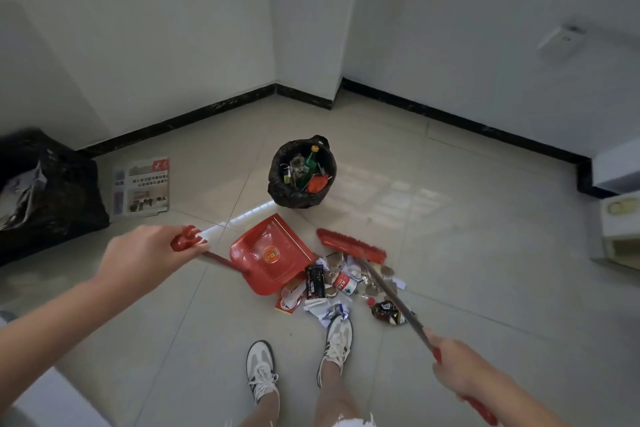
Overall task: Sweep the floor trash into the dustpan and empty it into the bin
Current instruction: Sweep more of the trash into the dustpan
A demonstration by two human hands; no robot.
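**Dustpan and broom flank the trash pile in front of the bin**

Little of the writing can be read. The newspaper [140, 185], left of the bin [301, 172], carries a red masthead and dark Chinese headlines, too blurred to make out. The red dustpan [272, 255] bears a round yellow emblem, and a crushed bottle in the trash pile [343, 284] has a red label; both are illegible.

The dustpan sits on the floor on the person's side of the bin, its tray stretching from the handle joint toward the bin. Its long handle slants back to the left hand [149, 253], whose fingers wrap the red grip.

The broom head [349, 246] lies between bin and pile. Its shaft runs back over the trash to the right hand [457, 364], which is blurred and clenched around it.

A black bag [45, 191], farther left of the bin, is cut off by the frame edge.
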